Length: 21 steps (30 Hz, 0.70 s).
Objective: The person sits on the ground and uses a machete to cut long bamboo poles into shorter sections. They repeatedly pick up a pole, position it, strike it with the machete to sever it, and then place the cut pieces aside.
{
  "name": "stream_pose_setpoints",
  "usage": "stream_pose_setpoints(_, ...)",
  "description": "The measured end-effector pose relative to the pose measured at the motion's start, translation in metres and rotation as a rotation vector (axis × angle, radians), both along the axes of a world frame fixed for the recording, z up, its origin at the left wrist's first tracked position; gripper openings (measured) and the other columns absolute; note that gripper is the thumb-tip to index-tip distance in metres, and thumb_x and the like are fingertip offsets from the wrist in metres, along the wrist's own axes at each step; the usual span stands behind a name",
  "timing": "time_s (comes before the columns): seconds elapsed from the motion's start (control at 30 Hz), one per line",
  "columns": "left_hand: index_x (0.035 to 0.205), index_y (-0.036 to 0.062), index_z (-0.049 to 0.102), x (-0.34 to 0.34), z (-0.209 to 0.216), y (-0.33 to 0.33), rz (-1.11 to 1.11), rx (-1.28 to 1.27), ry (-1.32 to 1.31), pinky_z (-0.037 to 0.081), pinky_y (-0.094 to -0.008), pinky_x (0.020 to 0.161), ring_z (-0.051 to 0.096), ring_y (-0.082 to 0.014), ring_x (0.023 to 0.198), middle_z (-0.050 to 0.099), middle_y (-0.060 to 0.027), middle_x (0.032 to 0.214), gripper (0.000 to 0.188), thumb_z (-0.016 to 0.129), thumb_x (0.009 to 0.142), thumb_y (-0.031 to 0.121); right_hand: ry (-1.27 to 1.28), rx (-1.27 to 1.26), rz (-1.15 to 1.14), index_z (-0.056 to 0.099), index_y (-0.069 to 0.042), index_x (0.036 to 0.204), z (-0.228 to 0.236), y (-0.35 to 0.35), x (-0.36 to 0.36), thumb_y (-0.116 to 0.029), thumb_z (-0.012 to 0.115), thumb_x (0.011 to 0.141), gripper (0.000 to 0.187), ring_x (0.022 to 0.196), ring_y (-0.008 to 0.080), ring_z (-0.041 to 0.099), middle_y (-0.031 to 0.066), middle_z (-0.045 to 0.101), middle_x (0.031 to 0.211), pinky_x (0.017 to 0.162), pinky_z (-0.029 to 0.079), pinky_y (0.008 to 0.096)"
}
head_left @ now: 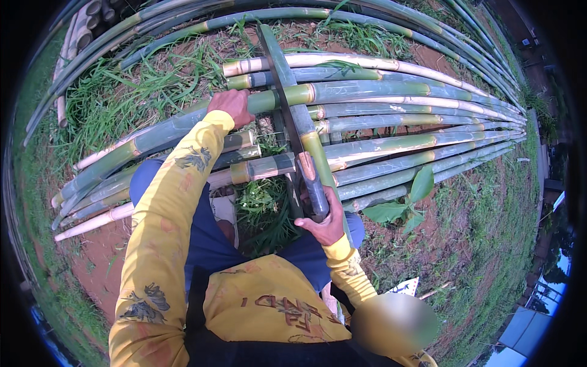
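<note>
My left hand (231, 105) is closed round a thick green bamboo pole (351, 90) lying crosswise over several others. In my right hand (327, 221) is the handle of a long-bladed knife (289, 122), brown and dark grey near the grip. Its narrow dark blade points away from me and crosses the thick pole just right of my left hand. Along the blade runs a long bamboo strip (278, 61), flat and green. Its near end passes beside my right hand, and I cannot tell whether those fingers hold it too. The blade's teeth or edge cannot be made out.
Cut bamboo poles (391, 144) fan out to the right, and more long poles (367, 21) curve along the far side. A leafy sprig (403, 208) lies beside them. Grass and reddish soil surround my bent legs (205, 226). A blurred patch (394, 324) hides part of the lower right.
</note>
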<state>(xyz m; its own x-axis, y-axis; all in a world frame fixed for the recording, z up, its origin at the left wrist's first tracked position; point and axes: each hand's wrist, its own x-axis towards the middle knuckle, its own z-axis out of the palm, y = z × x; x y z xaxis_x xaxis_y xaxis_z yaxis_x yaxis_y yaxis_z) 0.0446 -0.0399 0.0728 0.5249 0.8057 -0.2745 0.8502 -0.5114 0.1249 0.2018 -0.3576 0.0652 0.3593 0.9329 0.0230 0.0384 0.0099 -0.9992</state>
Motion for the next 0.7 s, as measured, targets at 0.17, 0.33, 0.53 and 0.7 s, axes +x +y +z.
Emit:
stream_pose_setpoints(0.17,0.120,0.0038,0.070,0.005,0.004,0.003,0.011,-0.032,0.028,0.056,-0.0452,0.096,0.073,-0.0373,0.101,0.075,-0.0215,0.104,0.054,0.077,0.076,0.033,-0.238,-0.277,-0.365,0.060,0.003,0.123,-0.030,0.001,0.047,-0.053,0.074,0.090,0.067,0.108,0.0315,0.062,0.0254,0.063,0.115,0.099,0.047,0.0407)
stream_pose_setpoints(0.33,0.123,0.0027,0.069,0.004,0.007,0.003,0.007,-0.034,0.026,0.056,-0.0470,0.095,0.073,-0.0385,0.099,0.075,-0.0230,0.101,0.060,0.076,0.073,0.034,-0.577,-0.562,-0.059,0.059,-0.005,0.131,-0.050,0.004,0.049,-0.042,0.078,0.088,0.060,0.089,0.0464,0.072,0.0271,0.073,0.095,0.078,0.056,0.0522)
stream_pose_setpoints(0.53,0.116,0.0026,0.072,0.005,0.010,0.005,0.016,-0.037,0.027,0.055,-0.0459,0.095,0.072,-0.0380,0.101,0.075,-0.0216,0.104,0.053,0.078,0.075,0.036,-0.583,-0.458,-0.031,0.057,0.001,0.136,-0.064,-0.001,0.053,-0.039,0.075,0.091,0.063,0.096,0.0493,0.070,0.0331,0.070,0.099,0.082,0.056,0.0506)
stream_pose_setpoints(0.7,0.117,0.0026,0.072,0.009,0.022,0.005,0.030,-0.058,0.060,0.056,-0.0469,0.096,0.073,-0.0389,0.100,0.075,-0.0226,0.105,0.053,0.078,0.075,0.035,-0.646,-0.457,-0.124,0.054,0.007,0.138,-0.063,-0.003,0.080,-0.036,0.074,0.091,0.067,0.088,0.0517,0.069,0.0342,0.069,0.090,0.078,0.056,0.0536)
